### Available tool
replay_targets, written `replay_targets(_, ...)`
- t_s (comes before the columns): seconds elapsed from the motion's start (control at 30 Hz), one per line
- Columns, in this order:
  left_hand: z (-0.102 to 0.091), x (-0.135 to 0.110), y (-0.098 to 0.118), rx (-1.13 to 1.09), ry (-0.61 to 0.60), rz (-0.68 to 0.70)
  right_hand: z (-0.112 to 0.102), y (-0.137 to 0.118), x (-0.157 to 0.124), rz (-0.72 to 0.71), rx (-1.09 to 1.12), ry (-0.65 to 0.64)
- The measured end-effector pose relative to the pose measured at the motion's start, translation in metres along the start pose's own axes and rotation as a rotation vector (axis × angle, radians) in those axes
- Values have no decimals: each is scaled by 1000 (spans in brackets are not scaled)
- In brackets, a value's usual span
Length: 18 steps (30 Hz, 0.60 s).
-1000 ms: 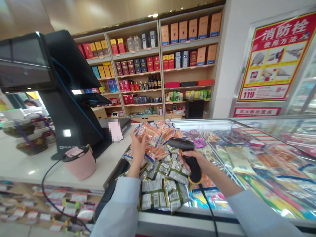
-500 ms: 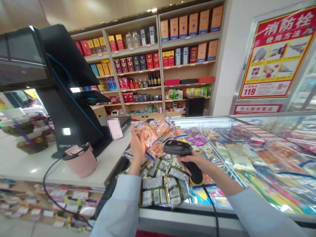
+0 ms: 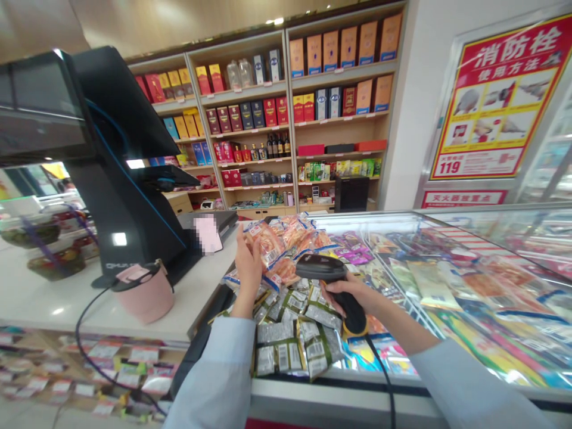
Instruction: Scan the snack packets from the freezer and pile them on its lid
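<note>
My left hand (image 3: 248,262) holds up an orange snack packet (image 3: 269,242) above a heap of snack packets on the glass freezer lid. Its fingers are wrapped round the packet's left edge. My right hand (image 3: 353,292) grips the handle of a black barcode scanner (image 3: 324,269) with a yellow base; the scanner's head points left towards the held packet. The scanner's black cable (image 3: 379,375) runs down towards me. Green and silver packets (image 3: 295,339) lie stacked under both hands, and more orange packets (image 3: 308,235) lie behind.
A black checkout terminal (image 3: 111,173) stands on the white counter (image 3: 187,298) at left, with a pink cup (image 3: 145,292) and a cable by it. The glass-topped freezer (image 3: 469,280) full of goods stretches right. Shelves of boxes (image 3: 313,107) line the back wall.
My right hand has brought the scanner lower and to the left, closer to the packet. My left hand has raised the orange packet slightly. Since half a second ago little has moved.
</note>
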<state>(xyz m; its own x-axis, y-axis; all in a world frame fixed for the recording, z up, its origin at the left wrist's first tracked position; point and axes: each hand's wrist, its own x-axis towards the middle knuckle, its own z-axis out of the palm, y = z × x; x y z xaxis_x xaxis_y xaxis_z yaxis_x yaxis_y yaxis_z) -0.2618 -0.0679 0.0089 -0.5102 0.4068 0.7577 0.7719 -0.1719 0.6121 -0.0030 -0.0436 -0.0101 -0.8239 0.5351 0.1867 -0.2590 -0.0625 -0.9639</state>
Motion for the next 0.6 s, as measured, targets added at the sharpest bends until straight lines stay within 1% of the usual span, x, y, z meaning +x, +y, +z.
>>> replay_targets(0.17, 1, -2, 1, -13, 2, -9, 2, -6, 3, 4, 19, 18)
replay_targets(0.3, 0, -2, -1, -20, -18, -11, 10, -21, 7, -34, 46, 28)
replay_targets(0.37, -2, 0, 2, -38, 15, 19, 12, -33, 3, -76, 59, 8)
replay_targets(0.4, -5, 0, 6, -49, 45, 49, 12, -39, -1, -94, 66, 0)
replay_targets(0.43, -8, 0, 14, -57, 79, 87, 11, -46, -6, -108, 73, 2)
replay_targets(0.5, -15, -4, 39, -59, 120, 168, 4, -60, -22, -119, 78, 41)
replay_targets(0.53, -19, -8, 55, -55, 113, 199, -1, -67, -32, -119, 77, 76)
replay_targets(0.6, -24, -20, 91, -63, 44, 223, -13, -79, -54, -122, 77, 158)
